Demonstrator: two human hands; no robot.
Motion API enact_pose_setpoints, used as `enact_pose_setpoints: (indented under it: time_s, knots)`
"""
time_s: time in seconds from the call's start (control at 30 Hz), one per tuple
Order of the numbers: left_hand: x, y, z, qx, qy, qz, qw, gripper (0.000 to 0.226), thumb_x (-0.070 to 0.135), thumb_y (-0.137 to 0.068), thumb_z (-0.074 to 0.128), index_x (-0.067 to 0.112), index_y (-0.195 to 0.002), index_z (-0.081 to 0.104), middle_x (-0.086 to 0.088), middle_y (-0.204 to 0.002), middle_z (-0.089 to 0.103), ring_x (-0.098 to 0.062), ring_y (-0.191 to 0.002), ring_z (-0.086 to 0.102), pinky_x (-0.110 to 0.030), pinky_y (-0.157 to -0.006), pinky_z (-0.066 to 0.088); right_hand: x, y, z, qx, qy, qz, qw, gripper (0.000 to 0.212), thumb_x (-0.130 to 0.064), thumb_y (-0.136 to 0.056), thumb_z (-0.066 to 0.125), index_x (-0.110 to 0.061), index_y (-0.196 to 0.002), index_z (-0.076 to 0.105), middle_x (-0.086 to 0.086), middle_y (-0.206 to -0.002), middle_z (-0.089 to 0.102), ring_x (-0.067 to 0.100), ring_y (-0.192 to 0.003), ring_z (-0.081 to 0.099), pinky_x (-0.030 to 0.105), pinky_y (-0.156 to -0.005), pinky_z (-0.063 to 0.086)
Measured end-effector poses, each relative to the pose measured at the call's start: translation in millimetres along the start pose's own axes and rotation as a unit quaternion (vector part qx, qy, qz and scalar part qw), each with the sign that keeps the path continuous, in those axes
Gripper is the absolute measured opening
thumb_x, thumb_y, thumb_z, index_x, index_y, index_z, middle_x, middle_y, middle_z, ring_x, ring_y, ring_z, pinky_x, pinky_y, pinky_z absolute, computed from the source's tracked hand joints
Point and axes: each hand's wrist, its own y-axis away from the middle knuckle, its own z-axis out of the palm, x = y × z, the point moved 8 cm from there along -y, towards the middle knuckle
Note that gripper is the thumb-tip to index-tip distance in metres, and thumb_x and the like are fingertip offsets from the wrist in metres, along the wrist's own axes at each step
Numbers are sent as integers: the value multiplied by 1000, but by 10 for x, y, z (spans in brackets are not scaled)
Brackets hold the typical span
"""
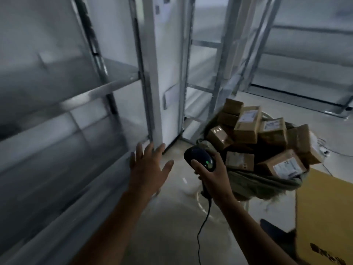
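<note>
My right hand (214, 176) grips a black handheld barcode scanner (199, 158) with a green light on its head; its black cable (202, 226) hangs down toward the floor. My left hand (148, 169) is stretched forward with fingers spread and holds nothing, just in front of the white post (155, 92) of a metal shelving unit. To the right of the scanner, several brown cardboard parcels (248, 123) with white labels are piled in a grey-green sack (263, 183) on the floor.
Grey metal shelves (66, 96) fill the left side, blurred by motion. More racking (305, 54) stands at the back right. A yellow cardboard box (328, 217) sits at the lower right. The pale concrete floor (172, 217) lies between my arms.
</note>
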Motion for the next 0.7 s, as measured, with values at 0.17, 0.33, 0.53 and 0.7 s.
enact_pose_setpoints:
  time_s: [0.17, 0.33, 0.53, 0.7]
  knots:
    - [-728, 627, -492, 31, 0, -68, 997, 71, 66, -96, 48, 34, -159, 35, 1, -166, 32, -36, -155, 17, -54, -125, 20, -358, 383, 746, -63, -6, -22, 998, 57, -48, -78, 83, -38, -126, 56, -7, -116, 66, 21, -97, 72, 32, -79, 62]
    - [-1293, 1227, -862, 68, 26, -136, 988, 71, 63, -96, 53, 28, -157, 42, -6, -161, 40, -42, -154, 18, -56, -125, 18, -627, 783, 1291, -113, 3, -40, 993, 54, -47, -78, 82, -38, -124, 57, -8, -111, 69, 18, -94, 72, 29, -75, 60]
    - [-1748, 1850, -1074, 99, 23, -181, 978, 80, 71, -89, 40, 23, -152, 49, -7, -159, 45, -41, -153, 22, -58, -122, 24, -695, 1229, 1935, -179, -5, -38, 983, 55, -46, -77, 83, -36, -125, 58, -8, -115, 70, 16, -99, 72, 34, -80, 63]
    - [-2267, 2057, -1271, 120, 15, -249, 961, 73, 63, -95, 53, 20, -154, 46, -8, -163, 39, -40, -154, 19, -56, -122, 25, -705, 1248, 2526, -269, -17, -42, 962, 54, -39, -82, 85, -31, -127, 57, -9, -116, 68, 9, -103, 70, 33, -82, 63]
